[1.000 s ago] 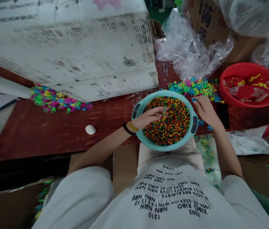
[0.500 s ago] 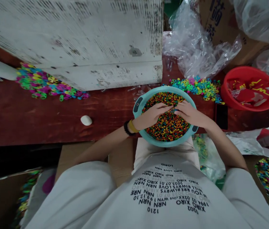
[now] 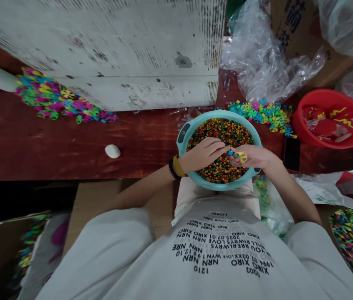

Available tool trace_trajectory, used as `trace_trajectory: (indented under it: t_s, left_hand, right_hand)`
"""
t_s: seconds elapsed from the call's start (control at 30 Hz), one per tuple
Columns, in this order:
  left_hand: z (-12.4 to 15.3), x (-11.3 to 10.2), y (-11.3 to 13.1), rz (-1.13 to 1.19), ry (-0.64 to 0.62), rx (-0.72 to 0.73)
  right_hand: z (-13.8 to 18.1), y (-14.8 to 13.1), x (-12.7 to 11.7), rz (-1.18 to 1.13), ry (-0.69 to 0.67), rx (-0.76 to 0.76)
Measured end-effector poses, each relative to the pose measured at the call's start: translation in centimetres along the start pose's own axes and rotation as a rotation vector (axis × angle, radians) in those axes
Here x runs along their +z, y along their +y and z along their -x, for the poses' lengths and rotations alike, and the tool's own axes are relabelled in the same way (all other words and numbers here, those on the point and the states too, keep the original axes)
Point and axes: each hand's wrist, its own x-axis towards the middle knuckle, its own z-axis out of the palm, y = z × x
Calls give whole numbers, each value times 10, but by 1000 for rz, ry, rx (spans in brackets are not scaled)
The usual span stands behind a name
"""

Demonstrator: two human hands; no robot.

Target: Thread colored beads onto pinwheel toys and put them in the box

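A teal plastic basin [image 3: 192, 129] sits on my lap edge of the table, filled with small multicoloured beads [image 3: 223, 131]. My left hand [image 3: 203, 154] and my right hand [image 3: 251, 156] meet above the beads. My right fingertips pinch a small yellow plastic pinwheel [image 3: 240, 157]. A small blue plastic piece [image 3: 230, 153] sits between the two hands, close to my left fingertips. Whether my left hand grips it is hidden. Dark bracelets and a yellow band circle my left wrist.
A red-brown table [image 3: 54, 146] carries loose pinwheel piles [image 3: 64, 104] [image 3: 260, 114], a white lump [image 3: 112, 151], a black phone [image 3: 292, 154] and a red basin [image 3: 328, 93]. Clear plastic bags [image 3: 267, 62] and a large white board [image 3: 101, 46] stand behind.
My right hand has moved from the basin's right rim to the middle, and my hands now meet. A yellow pinwheel shows in my right fingers. The view has shifted slightly.
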Motion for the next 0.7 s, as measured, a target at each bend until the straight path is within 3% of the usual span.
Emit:
trace_trajectory:
  t_s: [0.17, 0.23, 0.3, 0.47, 0.53, 0.6, 0.7]
  left_hand:
    - [8, 15, 8, -19, 140, -38]
    - [7, 16, 17, 92, 230, -59]
    - [3, 15, 30, 332, 321, -124]
    - [-11, 25, 67, 1066, 646, -549]
    - [-15, 31, 75, 1267, 761, -748]
    - [-17, 36, 79, 1369, 845, -921]
    - [-16, 39, 80, 1398, 889, -1041]
  right_hand:
    - [3, 7, 24, -129, 24, -29]
    - [5, 12, 32, -46, 40, -140]
    - [6, 18, 39, 101, 148, -262]
    - [-1, 44, 57, 467, 720, -720]
    - [-8, 58, 68, 690, 820, -901]
    - [-17, 72, 78, 894, 883, -991]
    - [-29, 83, 86, 1022, 976, -1059]
